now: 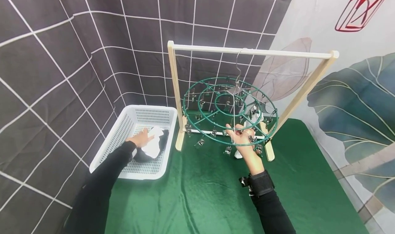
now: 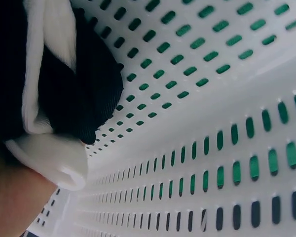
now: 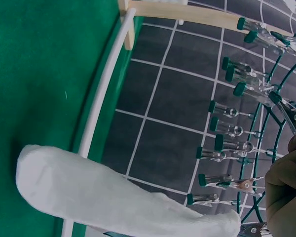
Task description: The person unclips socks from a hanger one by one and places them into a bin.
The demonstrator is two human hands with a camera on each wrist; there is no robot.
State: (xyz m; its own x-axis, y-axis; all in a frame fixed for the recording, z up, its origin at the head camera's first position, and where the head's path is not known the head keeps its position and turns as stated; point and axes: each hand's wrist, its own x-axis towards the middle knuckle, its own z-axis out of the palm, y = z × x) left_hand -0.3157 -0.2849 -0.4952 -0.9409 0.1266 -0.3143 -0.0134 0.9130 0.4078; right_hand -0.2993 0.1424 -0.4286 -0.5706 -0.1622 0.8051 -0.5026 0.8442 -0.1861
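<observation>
In the head view my left hand (image 1: 140, 138) is inside a white basket (image 1: 132, 175), its visible fingers fairly straight over a white sock (image 1: 153, 147). Dark cloth (image 1: 164, 139) lies beside and beneath that sock. The left wrist view shows a white cuff (image 2: 52, 160) against the hand and black cloth (image 2: 96, 81) with white edges; the fingertips are hidden there. My right hand (image 1: 243, 138) is at the near rim of a green round clip hanger (image 1: 197, 128). Its fingers pinch a metal clip (image 3: 291, 116). Another white sock (image 3: 103, 192) hangs close to this hand.
The hanger's hook hangs from the white bar (image 1: 210, 49) of a wooden stand (image 1: 174, 76). Several clips dangle around the rings. Basket and stand rest on a green cloth (image 1: 197, 192). A dark grid-patterned curtain (image 1: 139, 31) is behind and to the left.
</observation>
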